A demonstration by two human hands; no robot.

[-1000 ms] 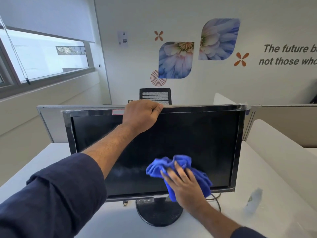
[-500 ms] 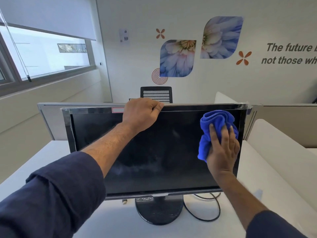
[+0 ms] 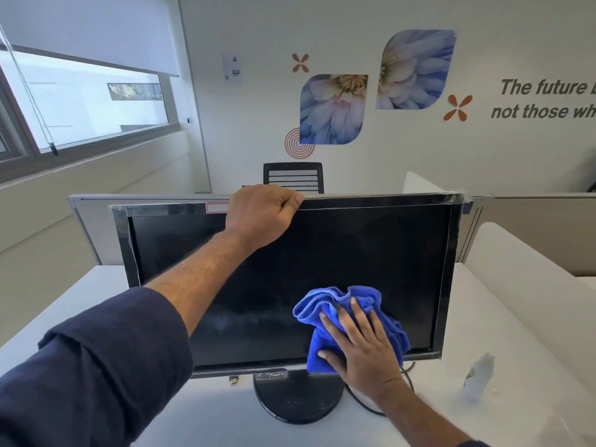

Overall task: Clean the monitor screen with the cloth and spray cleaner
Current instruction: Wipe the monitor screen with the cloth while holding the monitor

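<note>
A black monitor [image 3: 354, 253] stands on a round base on the white desk, its dark screen showing faint smears low in the middle. My left hand [image 3: 261, 214] grips the top edge of the monitor frame. My right hand [image 3: 358, 346] presses a bunched blue cloth [image 3: 332, 304] flat against the lower right part of the screen. A small clear spray bottle [image 3: 480, 375] stands on the desk to the right of the monitor, apart from both hands.
The white desk [image 3: 80, 304] is bounded by grey and white partition panels [image 3: 522, 269] behind and on the right. A black cable [image 3: 364, 404] loops beside the monitor base [image 3: 296, 398]. A black chair back [image 3: 293, 177] shows beyond the partition.
My right hand with the cloth went from the lower middle of the screen up to the top right corner, then back down to the lower right. My left hand stayed on the top edge.
</note>
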